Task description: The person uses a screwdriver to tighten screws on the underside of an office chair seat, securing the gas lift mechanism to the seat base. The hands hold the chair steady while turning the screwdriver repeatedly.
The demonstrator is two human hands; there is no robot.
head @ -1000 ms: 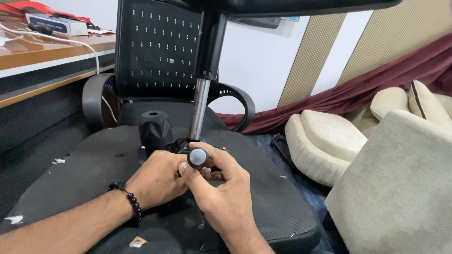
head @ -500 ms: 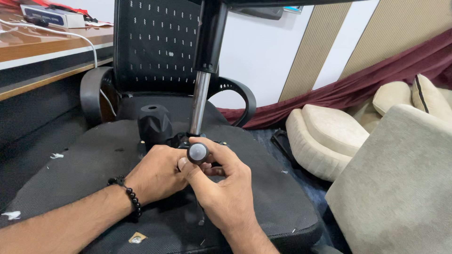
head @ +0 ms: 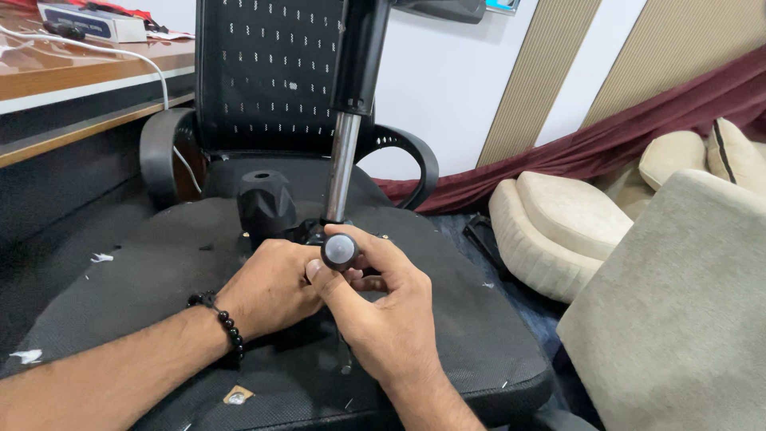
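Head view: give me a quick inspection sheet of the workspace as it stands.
Surface: underside of an upturned black chair seat, dusty mesh fabric.
Job's things: round grey-capped knob; chrome gas-lift column upright behind it; black faceted knob beside it.
Clutter: white paper scraps on the fabric.
Hands: right hand pinches the grey-capped knob; left hand closed on the mechanism below.
Cables: white cable hanging off the wooden desk.
Surroundings: beige cushions, maroon cloth.

Our left hand (head: 275, 291) and right hand (head: 383, 307) cover the black mechanism at the foot of the chrome gas-lift column (head: 343, 168), so we cannot tell what the fingers grip besides the round grey-faced black knob (head: 341, 251). The column's black upper sleeve (head: 361, 56) runs off the top edge.
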